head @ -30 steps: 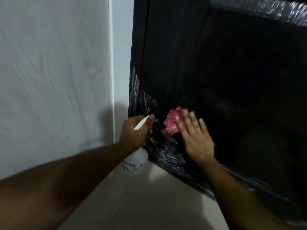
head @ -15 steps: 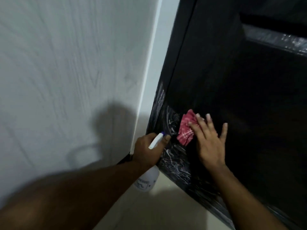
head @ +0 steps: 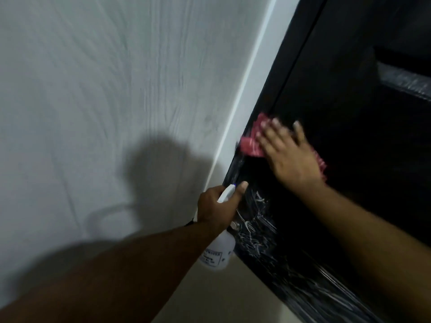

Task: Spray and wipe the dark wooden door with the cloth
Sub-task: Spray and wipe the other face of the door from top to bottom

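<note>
Right hand (head: 289, 157) wipes the dark door (head: 349, 171) near its left edge.
Fingers straight and spread, it presses the crumpled red checked cloth (head: 250, 145) flat on the smooth panel; both sit higher and further left than half a second ago. The left hand (head: 217, 206) grips the translucent white spray bottle (head: 218, 252) at its neck, beside wrinkled glossy film (head: 268, 243). Grain-textured pale wall (head: 93, 89) left; light floor (head: 233, 299) below.
</note>
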